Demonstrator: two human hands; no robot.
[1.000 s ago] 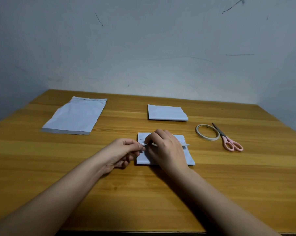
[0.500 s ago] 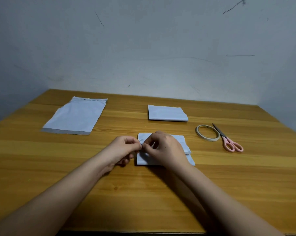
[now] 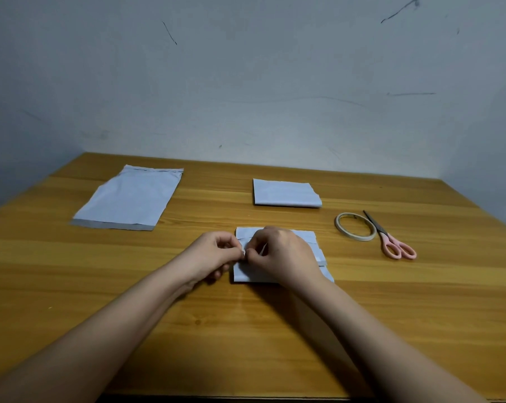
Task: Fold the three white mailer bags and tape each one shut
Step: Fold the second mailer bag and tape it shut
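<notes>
We see the fingers of both hands curled in and meeting at one small spot. The left hand [image 3: 214, 253] and the right hand [image 3: 281, 255] each pinch a little white bit [image 3: 244, 252] between thumb and fingertip. The bit is at the left side of a folded white bag. It may be tape or a bit of the bag's edge; it is too small for us to tell.

The right hand lies over the middle of this near folded bag [image 3: 321, 267], so we see only its edges and corners. The left hand is just beside the bag's left edge, over the wood. Both bare arms reach in from the near edge of the table [image 3: 420, 315].

The near folded bag lies in the middle of the table, a bit closer to us than the other things. A second folded bag [image 3: 286, 193] lies flat behind it, near the far edge. The third bag [image 3: 129, 199] is not folded. It lies flat near the far left corner.

On the right side of the table we see a roll of tape [image 3: 355, 226] lying flat. Pink-handled scissors [image 3: 391, 238] lie just beside it, touching or almost touching. Behind the table is a gray wall [image 3: 246, 82] with some dark marks.
</notes>
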